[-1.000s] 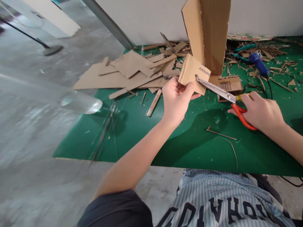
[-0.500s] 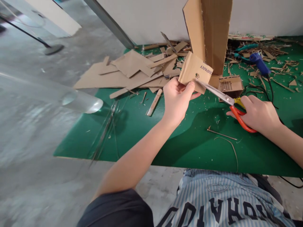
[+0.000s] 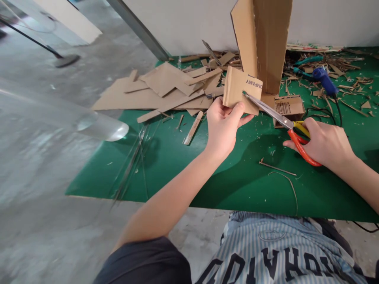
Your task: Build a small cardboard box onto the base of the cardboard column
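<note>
My left hand point(image 3: 223, 124) pinches a small folded piece of cardboard point(image 3: 233, 88) along its lower edge, thumb in front. Part of a printed word, ending in "MPANY", shows on it. My right hand point(image 3: 328, 142) is closed round the red and yellow handles of a pair of scissors point(image 3: 276, 115). Their blades lie together, with the tips at a small hole in the middle of the cardboard. Whether the tips pass through the hole I cannot make out. Below the scissors a large nail point(image 3: 278, 167) lies on the green tabletop point(image 3: 231, 189).
Behind the hands stands a tall folded cardboard piece point(image 3: 271, 47). Beside it sits a small cardboard box point(image 3: 288, 108) with a barcode. Cardboard scraps point(image 3: 166, 81) spread at the back left. A blue glue gun point(image 3: 325, 80) with a black cable rests among shreds at the right.
The cardboard has turned slightly in my left hand and shifted a little left. The scissor tips have moved up to the hole, which showed open before.
</note>
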The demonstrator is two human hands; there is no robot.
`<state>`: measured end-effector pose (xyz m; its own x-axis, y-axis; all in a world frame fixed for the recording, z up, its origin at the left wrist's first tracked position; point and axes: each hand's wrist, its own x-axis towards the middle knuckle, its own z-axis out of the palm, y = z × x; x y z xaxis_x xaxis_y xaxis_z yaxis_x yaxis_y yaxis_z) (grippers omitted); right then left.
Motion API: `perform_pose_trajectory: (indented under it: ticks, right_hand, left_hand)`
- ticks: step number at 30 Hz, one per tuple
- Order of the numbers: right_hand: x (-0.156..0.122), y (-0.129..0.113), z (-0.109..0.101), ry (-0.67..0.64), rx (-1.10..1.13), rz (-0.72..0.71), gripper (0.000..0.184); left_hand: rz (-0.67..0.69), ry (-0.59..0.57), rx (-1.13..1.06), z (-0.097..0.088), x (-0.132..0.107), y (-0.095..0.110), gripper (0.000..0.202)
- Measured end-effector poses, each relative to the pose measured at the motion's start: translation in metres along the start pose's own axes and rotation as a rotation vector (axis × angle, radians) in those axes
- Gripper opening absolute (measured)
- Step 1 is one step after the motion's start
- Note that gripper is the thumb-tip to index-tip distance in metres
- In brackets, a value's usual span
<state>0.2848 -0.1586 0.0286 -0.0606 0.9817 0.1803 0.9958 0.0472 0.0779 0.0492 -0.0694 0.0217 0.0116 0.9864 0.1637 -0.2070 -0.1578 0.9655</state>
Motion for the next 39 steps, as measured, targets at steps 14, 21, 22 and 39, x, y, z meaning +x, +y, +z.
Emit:
perform_pose_trajectory:
  ticks: [14,21,22,39]
  right_hand:
    - [0.001,-0.004,0.000,0.029,-0.063,-0.034,0.073]
    - [0.003,-0.005,0.000,0.008,-0.069,-0.023,0.074]
    - [0.003,-0.006,0.000,-0.001,-0.065,-0.021,0.073]
    - [0.003,-0.007,0.003,-0.009,-0.092,-0.050,0.069]
  left_hand:
    - [0.032,-0.049,-0.060,0.001,-0.002,-0.003,0.044]
    - [0.029,-0.058,-0.082,0.002,-0.004,-0.005,0.042]
    - [0.028,-0.061,-0.083,0.002,-0.005,-0.006,0.042]
    - [-0.023,0.017,-0.141,0.008,-0.010,-0.010,0.031]
